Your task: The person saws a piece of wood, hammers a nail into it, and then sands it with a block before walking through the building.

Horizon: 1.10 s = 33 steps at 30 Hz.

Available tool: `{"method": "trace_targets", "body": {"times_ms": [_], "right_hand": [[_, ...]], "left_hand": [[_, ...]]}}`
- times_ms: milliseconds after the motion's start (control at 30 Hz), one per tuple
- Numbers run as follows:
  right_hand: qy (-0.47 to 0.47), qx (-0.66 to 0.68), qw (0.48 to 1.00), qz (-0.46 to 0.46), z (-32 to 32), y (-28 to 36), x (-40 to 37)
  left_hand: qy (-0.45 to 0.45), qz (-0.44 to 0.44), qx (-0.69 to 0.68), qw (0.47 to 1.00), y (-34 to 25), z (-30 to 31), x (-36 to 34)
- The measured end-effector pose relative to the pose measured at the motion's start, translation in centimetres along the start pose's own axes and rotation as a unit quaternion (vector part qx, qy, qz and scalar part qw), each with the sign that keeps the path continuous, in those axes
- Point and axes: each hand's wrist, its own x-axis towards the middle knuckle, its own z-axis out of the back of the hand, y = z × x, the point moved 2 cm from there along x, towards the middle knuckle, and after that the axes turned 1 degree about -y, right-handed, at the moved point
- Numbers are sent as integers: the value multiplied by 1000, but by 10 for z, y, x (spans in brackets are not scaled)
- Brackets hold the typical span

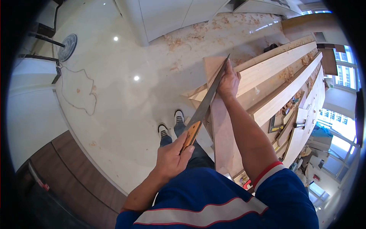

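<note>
My left hand (173,157) is wrapped around the orange-brown wooden handle of a hand saw (207,98). The saw's long grey blade slants up and to the right, over the near ends of some boards. Close beside the blade's narrow tip is my right hand (228,83), fingers bent, at the end of a pale wooden board (272,65). Whether those fingers grip the blade or the wood beneath is hidden. A flat board (222,129) runs under my right forearm, below the blade.
Long planks (286,91) stretch across the workbench at right, with shavings and hand tools between them. Wood shavings (187,38) litter the floor near the white cabinets (164,17). A thin cord (93,91) lies on the pale floor (126,107). Brown panels (72,164) stand at lower left.
</note>
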Motion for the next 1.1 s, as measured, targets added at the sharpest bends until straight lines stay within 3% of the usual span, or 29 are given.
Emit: {"method": "trace_targets", "body": {"times_ms": [300, 567, 700, 900, 1100], "right_hand": [[54, -17, 998, -11, 3, -1, 2], [19, 4, 1000, 20, 0, -10, 1], [34, 9, 999, 15, -4, -12, 2], [72, -43, 995, 51, -14, -30, 1], [37, 10, 998, 49, -21, -35, 5]], "left_hand": [[-23, -24, 20, 999, 7, -39, 80], [-23, -12, 54, 998, 0, -62, 138], [-13, 21, 34, 999, -15, -64, 141], [31, -77, -61, 995, -20, -55, 135], [0, -66, -59, 996, -12, -58, 132]]}}
